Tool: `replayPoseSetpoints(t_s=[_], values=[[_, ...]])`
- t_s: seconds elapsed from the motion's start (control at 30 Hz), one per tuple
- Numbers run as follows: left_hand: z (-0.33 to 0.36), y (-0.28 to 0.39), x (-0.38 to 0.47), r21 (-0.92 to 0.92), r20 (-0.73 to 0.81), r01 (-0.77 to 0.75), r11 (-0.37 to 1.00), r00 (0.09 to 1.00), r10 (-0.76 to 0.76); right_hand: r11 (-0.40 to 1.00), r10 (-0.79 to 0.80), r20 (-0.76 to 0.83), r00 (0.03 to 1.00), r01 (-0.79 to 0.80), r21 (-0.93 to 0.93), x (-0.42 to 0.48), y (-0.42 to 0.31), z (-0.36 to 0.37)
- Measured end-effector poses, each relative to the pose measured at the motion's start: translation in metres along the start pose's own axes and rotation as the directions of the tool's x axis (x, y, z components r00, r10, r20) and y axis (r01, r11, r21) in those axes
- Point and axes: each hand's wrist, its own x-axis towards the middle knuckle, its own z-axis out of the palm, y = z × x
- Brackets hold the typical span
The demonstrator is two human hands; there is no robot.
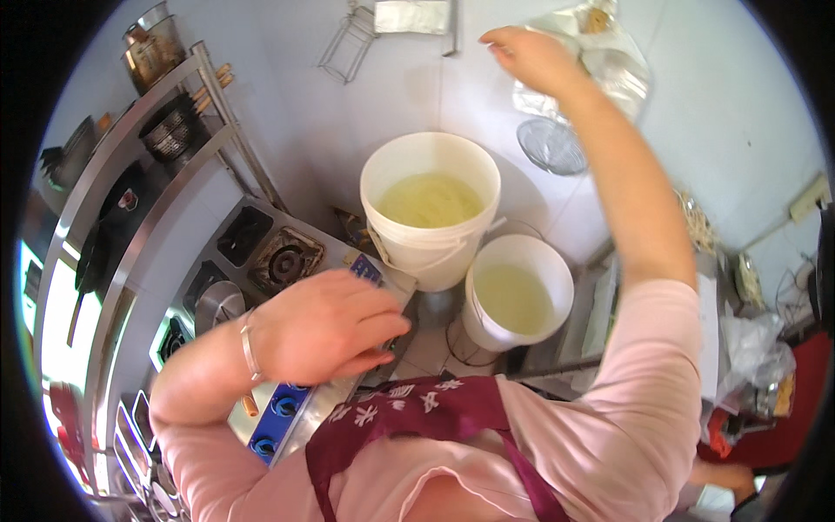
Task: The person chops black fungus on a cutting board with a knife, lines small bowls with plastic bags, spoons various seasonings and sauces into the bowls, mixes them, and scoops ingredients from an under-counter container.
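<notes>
My left hand (333, 326) hangs over the near part of the gas stove (244, 261), its fingers loosely bent and apart, with nothing visible in them. A bracelet circles that wrist. My right hand (538, 62) is raised in front of the wall, beside a foil-wrapped item (616, 72); its fingers are bent and I see nothing held. Before me stands a large white plastic bucket (430, 254) with yellowish liquid inside. A smaller white bucket (483, 326), also with pale yellowish liquid, is close by at its right. Neither hand touches a bucket.
Metal shelving (215, 98) at the left carries pans and a perforated basket (168, 134). On the wall are a wire rack (349, 42) and a round strainer (551, 147). A clear plastic bag (750, 355) lies to the right. Another person's arm (724, 476) shows at lower right.
</notes>
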Motion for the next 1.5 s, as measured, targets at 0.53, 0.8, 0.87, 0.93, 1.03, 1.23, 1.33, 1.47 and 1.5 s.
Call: replayPoseSetpoints(t_s=[0.53, 0.8, 0.87, 0.93, 1.03, 1.23, 1.33, 1.47, 1.5], values=[[0.002, 0.016, -0.08, -0.047, -0.043, 0.553, 0.832, 0.831, -0.555, 0.985, 0.164, -0.292, 0.942, -0.139, 0.102, 0.161, 0.021, 0.134], [-0.034, -0.078, -0.043, -0.059, -0.457, 0.58, 0.812, 0.708, -0.539, 0.981, -0.02, -0.166, 0.986, 0.051, 0.185, 0.141, 0.0, 0.1], [-0.041, -0.094, -0.032, 0.271, -0.701, 0.683, 0.679, 0.623, -0.347, 0.88, -0.189, 0.086, 0.978, 0.13, 0.456, 0.108, -0.068, 0.09], [-0.044, -0.103, -0.013, 0.297, -0.762, 0.712, 0.637, 0.579, -0.291, 0.712, -0.491, 0.008, 0.871, 0.396, 0.58, 0.07, -0.127, 0.072], [-0.035, -0.111, -0.001, 0.381, -0.82, 0.731, 0.566, 0.55, -0.157, 0.504, -0.656, -0.007, 0.754, 0.446, 0.739, 0.037, -0.162, 0.038], [-0.026, -0.075, -0.028, -0.098, -0.646, 0.721, 0.686, 0.478, -0.595, 0.969, -0.162, -0.3, 0.94, 0.094, -0.228, 0.148, -0.006, 0.119], [-0.027, -0.047, -0.055, 0.003, -0.612, 0.721, 0.693, 0.549, -0.569, 0.884, -0.167, -0.334, 0.928, -0.009, -0.467, 0.164, 0.062, 0.167], [-0.021, -0.012, -0.089, -0.031, -0.596, 0.773, 0.633, 0.495, -0.633, 0.915, -0.143, -0.275, 0.951, 0.021, -0.403, 0.164, 0.049, 0.158], [-0.019, -0.004, -0.095, -0.029, -0.595, 0.787, 0.616, 0.482, -0.643, 0.954, -0.196, -0.442, 0.875, 0.066, -0.291, 0.168, 0.045, 0.156]])
